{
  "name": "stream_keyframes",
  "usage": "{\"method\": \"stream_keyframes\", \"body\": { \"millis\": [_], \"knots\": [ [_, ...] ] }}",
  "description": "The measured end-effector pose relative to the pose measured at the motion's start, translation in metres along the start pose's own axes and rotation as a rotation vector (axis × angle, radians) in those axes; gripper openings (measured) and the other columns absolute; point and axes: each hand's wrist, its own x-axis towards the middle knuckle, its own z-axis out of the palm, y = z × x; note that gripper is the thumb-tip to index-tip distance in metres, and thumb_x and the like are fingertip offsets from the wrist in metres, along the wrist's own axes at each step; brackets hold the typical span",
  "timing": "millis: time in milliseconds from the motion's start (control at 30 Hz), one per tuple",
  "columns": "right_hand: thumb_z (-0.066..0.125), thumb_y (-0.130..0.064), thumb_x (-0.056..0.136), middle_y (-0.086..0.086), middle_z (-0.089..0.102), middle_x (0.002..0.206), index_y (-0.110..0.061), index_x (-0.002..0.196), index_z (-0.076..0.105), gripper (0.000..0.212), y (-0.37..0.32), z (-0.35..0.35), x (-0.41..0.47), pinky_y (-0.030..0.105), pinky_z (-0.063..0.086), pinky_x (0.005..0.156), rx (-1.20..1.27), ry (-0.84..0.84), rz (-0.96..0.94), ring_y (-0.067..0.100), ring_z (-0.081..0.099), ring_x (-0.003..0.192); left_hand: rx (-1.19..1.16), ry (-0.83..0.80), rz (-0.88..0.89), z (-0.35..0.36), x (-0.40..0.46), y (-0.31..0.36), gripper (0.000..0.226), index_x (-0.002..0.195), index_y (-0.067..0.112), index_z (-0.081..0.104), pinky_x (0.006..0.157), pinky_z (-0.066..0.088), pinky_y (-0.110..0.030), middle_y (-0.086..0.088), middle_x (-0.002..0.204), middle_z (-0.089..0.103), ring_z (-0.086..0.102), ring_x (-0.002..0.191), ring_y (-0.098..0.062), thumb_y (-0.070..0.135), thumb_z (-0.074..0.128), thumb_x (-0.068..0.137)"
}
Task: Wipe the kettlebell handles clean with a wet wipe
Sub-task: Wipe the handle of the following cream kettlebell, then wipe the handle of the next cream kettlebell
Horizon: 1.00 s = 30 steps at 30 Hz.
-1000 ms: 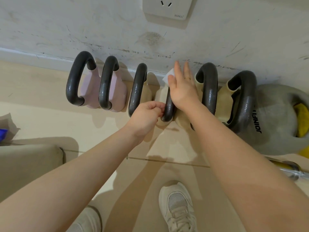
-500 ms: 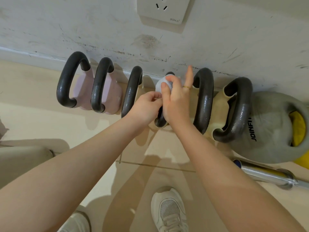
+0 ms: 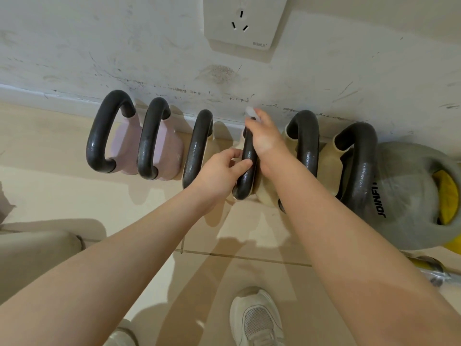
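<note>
Wiping the fourth handle (image 3: 249,166) in the row along the wall, centre of frame. Right hand (image 3: 265,141) is closed round its upper curve, fingers pinching a white wet wipe (image 3: 249,111) that peeks out above them. Left hand (image 3: 222,171) steadies the lower curve, fingers curled on it. Two handles at right look unwiped; next likely a downward stroke, then shift right.
</note>
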Motion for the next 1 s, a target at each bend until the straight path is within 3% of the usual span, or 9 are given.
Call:
{"method": "stream_keyframes", "body": {
  "millis": [133,300,367,500,600,700,833,900,1000],
  "knots": [
    [0.041,-0.029,0.097,0.004,0.039,0.146,-0.029,0.146,0.024,0.052,0.012,0.007,-0.015,0.047,0.040,0.105,0.059,0.072,0.021,0.026,0.044,0.127,-0.039,0.010,-0.017,0.000,-0.003,0.001,0.024,0.106,0.007,0.064,0.073,0.045,-0.033,-0.010,0.083,0.064,0.058,0.076,-0.018,0.024,0.055,0.091],
    [0.035,-0.026,0.099,0.005,0.053,0.134,-0.026,0.143,0.034,0.044,0.030,0.009,-0.042,0.043,0.042,0.103,0.096,0.111,-0.063,0.021,0.052,0.120,-0.016,0.068,0.086,0.006,-0.013,-0.002,0.022,0.105,0.011,0.067,0.081,0.051,-0.045,-0.014,0.086,0.068,0.062,0.078,-0.022,0.019,0.054,0.090],
    [0.033,-0.024,0.099,0.004,0.061,0.123,-0.025,0.136,0.045,0.039,0.039,-0.001,-0.057,0.039,0.046,0.100,0.050,0.075,-0.103,0.015,0.057,0.111,0.003,0.074,0.091,0.006,-0.014,-0.002,0.024,0.111,0.016,0.066,0.084,0.052,-0.045,-0.015,0.093,0.071,0.065,0.084,-0.029,0.019,0.051,0.092],
    [0.037,-0.020,0.099,-0.001,0.064,0.117,-0.021,0.127,0.054,0.033,0.050,-0.025,-0.088,0.032,0.047,0.098,0.047,-0.028,-0.080,0.008,0.059,0.102,0.064,0.111,0.022,0.007,-0.009,0.000,0.049,0.138,0.019,0.043,0.062,0.047,-0.028,-0.006,0.103,0.066,0.061,0.075,-0.017,0.020,0.053,0.090],
    [0.036,-0.019,0.100,0.009,0.066,0.112,-0.016,0.109,0.063,0.028,0.037,-0.041,-0.103,0.034,0.051,0.092,0.145,0.066,-0.045,0.022,0.063,0.101,0.177,0.208,0.080,0.011,-0.009,0.005,0.059,0.142,0.017,0.033,0.098,0.046,-0.041,-0.003,0.124,0.056,0.054,0.115,-0.022,0.012,0.053,0.087],
    [0.036,-0.021,0.100,0.000,0.068,0.096,-0.018,0.098,0.062,0.026,0.029,-0.056,-0.111,0.024,0.053,0.073,0.227,0.232,-0.076,0.016,0.065,0.089,0.429,0.281,0.309,0.016,-0.021,0.012,0.051,0.136,0.012,0.042,0.109,0.022,-0.021,-0.006,0.133,0.049,0.038,0.130,-0.021,0.009,0.052,0.086],
    [0.036,-0.017,0.098,-0.004,0.044,0.059,-0.015,0.061,0.043,0.038,0.044,-0.077,-0.116,0.027,0.034,0.056,-0.071,0.579,-0.222,0.004,0.042,0.054,0.485,0.184,0.564,0.027,-0.039,0.023,0.035,0.125,0.009,0.053,0.099,0.024,-0.012,-0.004,0.126,0.050,0.043,0.122,-0.018,0.006,0.048,0.090],
    [0.032,-0.019,0.099,0.000,0.052,0.069,-0.010,0.072,0.050,0.034,0.050,-0.089,-0.114,0.035,0.042,0.066,-0.123,0.632,-0.216,0.014,0.050,0.066,0.460,0.093,0.562,0.037,-0.039,0.028,0.033,0.125,0.007,0.052,0.091,0.031,-0.008,-0.004,0.123,0.052,0.049,0.111,-0.014,0.009,0.045,0.093],
    [0.027,-0.020,0.101,0.001,0.056,0.089,-0.008,0.098,0.055,0.031,0.051,-0.095,-0.114,0.029,0.041,0.076,-0.170,0.560,-0.141,0.011,0.053,0.078,0.508,-0.123,0.266,0.056,-0.035,0.039,0.035,0.129,0.007,0.042,0.078,0.040,-0.022,-0.003,0.110,0.055,0.055,0.097,-0.019,0.021,0.039,0.097]
  ]
}}
